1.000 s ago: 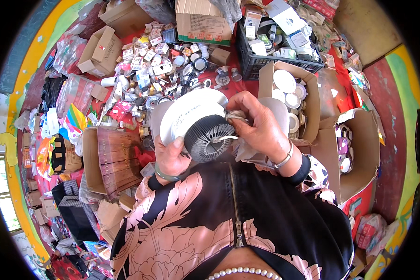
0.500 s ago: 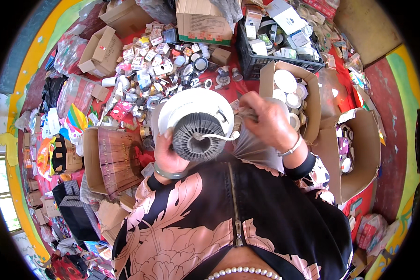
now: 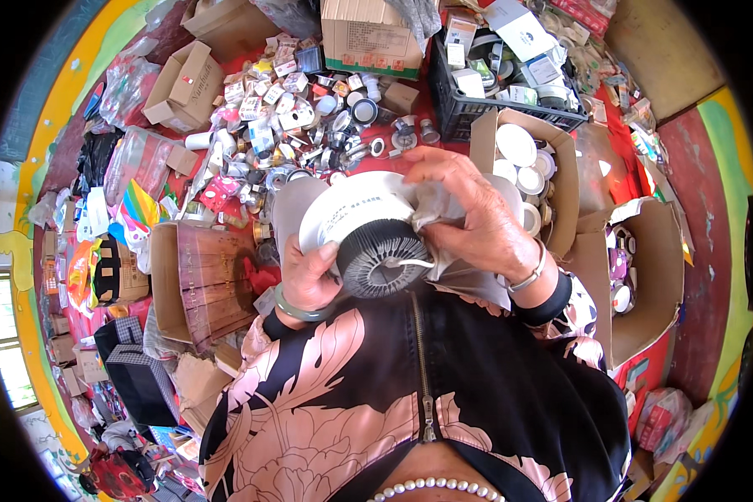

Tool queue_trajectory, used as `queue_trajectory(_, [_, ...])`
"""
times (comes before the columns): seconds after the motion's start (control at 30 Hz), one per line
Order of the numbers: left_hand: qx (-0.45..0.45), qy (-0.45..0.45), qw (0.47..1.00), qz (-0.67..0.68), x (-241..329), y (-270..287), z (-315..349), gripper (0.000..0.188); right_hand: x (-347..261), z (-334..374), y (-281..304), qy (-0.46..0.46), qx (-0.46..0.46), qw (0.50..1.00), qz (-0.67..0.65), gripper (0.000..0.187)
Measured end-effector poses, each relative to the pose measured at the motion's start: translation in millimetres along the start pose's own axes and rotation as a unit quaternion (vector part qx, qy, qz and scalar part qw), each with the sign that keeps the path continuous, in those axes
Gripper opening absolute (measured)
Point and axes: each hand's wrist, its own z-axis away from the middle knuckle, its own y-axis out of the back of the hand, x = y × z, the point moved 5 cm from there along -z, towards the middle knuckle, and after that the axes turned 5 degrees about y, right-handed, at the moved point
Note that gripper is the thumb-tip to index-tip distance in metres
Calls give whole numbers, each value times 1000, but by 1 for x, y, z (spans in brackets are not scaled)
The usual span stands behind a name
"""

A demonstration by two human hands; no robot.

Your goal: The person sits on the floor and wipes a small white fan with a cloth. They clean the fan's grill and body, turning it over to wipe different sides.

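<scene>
In front of my chest is a downlight (image 3: pixel 381 266) with a black finned heat sink, a wide white rim and a short white wire. My left hand (image 3: pixel 311 276) grips its left side, thumb against the fins. My right hand (image 3: pixel 481 222) is closed on a thin greyish-white cloth (image 3: pixel 433 206) at the right edge of the rim. Whether it is cloth or a soft bag is hard to tell. More pale material shows behind the lamp. The lamp's front face is turned away and hidden.
Beyond my hands lies a heap of small lamps and boxes (image 3: pixel 297 117). A black crate (image 3: pixel 460 125) stands at the far right, near a carton of white round lamps (image 3: pixel 565 184). Another open carton (image 3: pixel 644 284) is at right; a wood-patterned box (image 3: pixel 213 284) is at left.
The downlight has tilted and shifted slightly right and down. My right hand has come in to its rim, bringing the bunched cloth against it. My left hand keeps its hold.
</scene>
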Motion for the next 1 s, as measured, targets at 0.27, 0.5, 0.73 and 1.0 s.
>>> queue_trajectory(0.27, [-31,42,999,5,-1,-7,-2,44,11,16,-7,-148,-29,969,-196,62])
queue_trajectory(0.5, [-48,87,995,6,-11,1,1,42,13,18,-10,-158,45,958,-233,41])
queue_trajectory(0.73, [-61,124,990,-8,-20,2,3,39,38,29,-15,-167,6,973,-158,38])
queue_trajectory(1.0, [-21,127,992,-1,-16,-5,-1,40,24,26,-6,-216,-55,961,-162,46])
